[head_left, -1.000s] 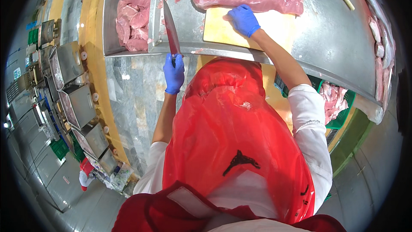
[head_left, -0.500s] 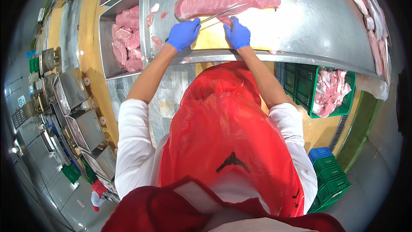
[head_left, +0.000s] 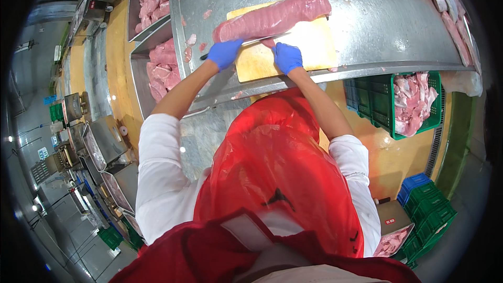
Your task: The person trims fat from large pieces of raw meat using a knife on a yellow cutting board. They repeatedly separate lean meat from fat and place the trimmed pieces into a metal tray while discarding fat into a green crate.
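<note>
My left hand [head_left: 224,53], in a blue glove, is closed on a long knife [head_left: 266,39]; its dark handle end sticks out to the left and the blade lies along the lower edge of a long pink loin [head_left: 270,13]. My right hand [head_left: 287,56], also gloved, pinches a small flap of meat [head_left: 268,42] hanging from that lower edge, beside the blade. The loin rests diagonally on a yellow cutting board [head_left: 314,47] on the steel table [head_left: 374,29], with small scraps around its left side.
Two steel tubs [head_left: 138,76] of meat adjoin the table's left end. More long cuts [head_left: 455,35] lie at its right end. A green crate [head_left: 435,115] of meat is below the right edge; stacked crates [head_left: 422,212] and another steel container [head_left: 393,217] stand lower right. Racks of steel bins line the left.
The knife, upright in my left hand a second ago, moved right onto the loin's lower edge. My right hand moved from resting by the loin to pinching a flap. The view has shifted slightly.
</note>
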The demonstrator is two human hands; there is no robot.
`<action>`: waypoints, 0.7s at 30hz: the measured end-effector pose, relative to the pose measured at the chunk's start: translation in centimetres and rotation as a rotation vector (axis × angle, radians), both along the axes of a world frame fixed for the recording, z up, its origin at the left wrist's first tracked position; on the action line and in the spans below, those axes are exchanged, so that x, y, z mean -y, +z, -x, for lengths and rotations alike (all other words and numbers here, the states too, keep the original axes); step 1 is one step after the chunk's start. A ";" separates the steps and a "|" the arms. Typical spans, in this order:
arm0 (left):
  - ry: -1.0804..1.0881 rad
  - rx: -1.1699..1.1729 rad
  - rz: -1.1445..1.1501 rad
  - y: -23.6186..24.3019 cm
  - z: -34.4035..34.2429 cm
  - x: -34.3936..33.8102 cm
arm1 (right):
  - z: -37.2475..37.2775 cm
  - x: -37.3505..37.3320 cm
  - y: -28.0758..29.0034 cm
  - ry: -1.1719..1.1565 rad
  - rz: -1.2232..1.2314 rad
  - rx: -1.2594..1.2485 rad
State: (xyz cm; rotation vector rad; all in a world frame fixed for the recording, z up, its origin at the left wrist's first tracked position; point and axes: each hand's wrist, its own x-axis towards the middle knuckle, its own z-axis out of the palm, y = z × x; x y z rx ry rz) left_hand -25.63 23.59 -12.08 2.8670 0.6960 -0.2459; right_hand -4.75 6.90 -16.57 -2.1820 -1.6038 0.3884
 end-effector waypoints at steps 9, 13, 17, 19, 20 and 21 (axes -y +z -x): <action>0.352 -0.123 0.014 5.9 19.7 1.4 | -6.7 13.3 7.4 -0.162 -0.019 -0.633; 0.743 0.318 0.008 3.7 21.2 6.8 | -18.9 29.5 8.3 -0.716 -0.462 -0.138; 1.025 0.716 0.260 2.2 17.0 11.9 | -29.5 39.2 6.7 -1.194 -0.615 0.222; 1.119 0.816 0.432 1.8 14.7 13.1 | -34.2 42.2 1.9 -1.243 -0.446 0.286; 1.138 0.841 0.486 1.6 13.9 13.2 | -34.3 41.5 -0.6 -1.321 -0.161 0.210; 1.131 0.863 0.561 0.9 12.4 13.0 | -33.5 41.9 -2.9 -1.354 0.197 0.144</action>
